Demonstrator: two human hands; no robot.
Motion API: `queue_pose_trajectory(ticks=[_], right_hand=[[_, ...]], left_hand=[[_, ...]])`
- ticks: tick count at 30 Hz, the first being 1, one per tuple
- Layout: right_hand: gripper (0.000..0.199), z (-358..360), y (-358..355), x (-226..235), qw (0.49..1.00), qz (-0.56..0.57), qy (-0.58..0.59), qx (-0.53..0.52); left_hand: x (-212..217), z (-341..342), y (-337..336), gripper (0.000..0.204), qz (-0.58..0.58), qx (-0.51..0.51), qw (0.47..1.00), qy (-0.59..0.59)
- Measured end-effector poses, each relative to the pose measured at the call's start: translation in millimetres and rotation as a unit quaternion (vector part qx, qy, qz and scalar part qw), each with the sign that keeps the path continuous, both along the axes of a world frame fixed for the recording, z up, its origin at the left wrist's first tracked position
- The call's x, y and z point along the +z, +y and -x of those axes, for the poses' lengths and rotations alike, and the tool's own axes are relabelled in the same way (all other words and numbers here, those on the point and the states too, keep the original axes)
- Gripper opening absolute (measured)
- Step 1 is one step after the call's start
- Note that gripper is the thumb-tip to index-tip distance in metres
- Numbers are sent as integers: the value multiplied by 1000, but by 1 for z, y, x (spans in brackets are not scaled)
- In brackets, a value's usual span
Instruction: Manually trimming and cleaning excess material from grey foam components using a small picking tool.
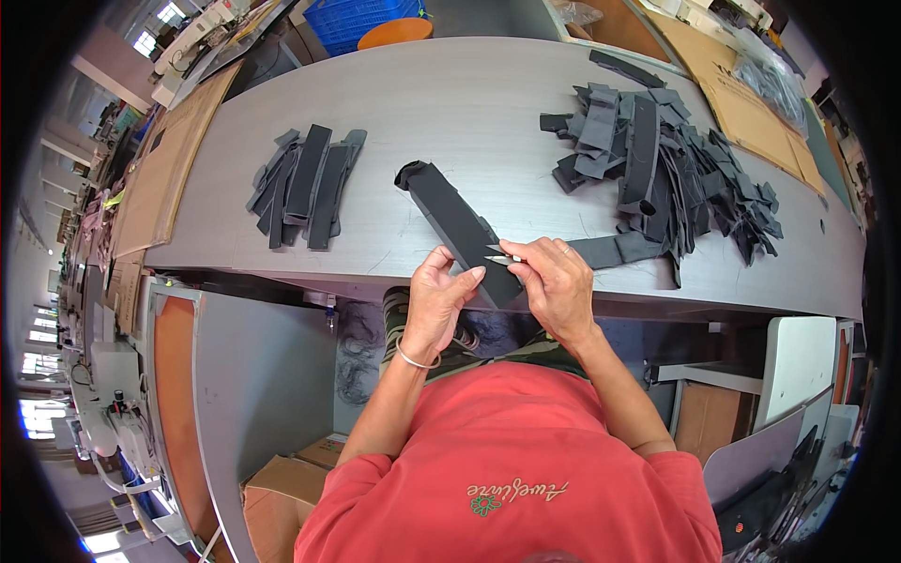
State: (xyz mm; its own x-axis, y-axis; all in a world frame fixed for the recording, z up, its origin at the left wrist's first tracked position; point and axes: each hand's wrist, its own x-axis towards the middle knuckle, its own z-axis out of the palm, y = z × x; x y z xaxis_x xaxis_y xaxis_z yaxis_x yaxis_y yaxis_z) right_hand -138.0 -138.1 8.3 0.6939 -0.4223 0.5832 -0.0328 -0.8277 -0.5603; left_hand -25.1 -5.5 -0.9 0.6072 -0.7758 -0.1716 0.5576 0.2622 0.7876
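Note:
My left hand (pixel 438 296) grips the near part of a dark grey fabric strip (pixel 449 214), thumb on top. The strip slants away over the table's front edge, its far end curled up. In my right hand (pixel 556 286) is a small pair of thread snips (pixel 500 254), the pointed blades lying at the strip's right edge. A pile of similar dark strips (pixel 643 155) lies to the right, and one flat strip (pixel 615 250) reaches from it toward my right hand. On the left, several strips lie side by side in a smaller stack (pixel 310 192).
The grey table (pixel 488 103) curves around in front of me. Cardboard sheets (pixel 183 155) lie along its left end, with more cardboard (pixel 751 103) at the far right. A blue crate (pixel 361 21) and an orange stool (pixel 395 33) stand beyond. Below left is a cardboard box (pixel 282 497).

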Motion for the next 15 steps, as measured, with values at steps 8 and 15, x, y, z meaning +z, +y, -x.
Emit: queue_pose_trajectory(ticks=[8,15], right_hand=[[19,5,-6,3,994,-96,-14,-42],[16,8,-10,3,999,-29,7,25]], left_hand=[[-1,-3,4,28,4,-3,1000,-7],[6,0,-2,39,-7,-29,998,-59]])
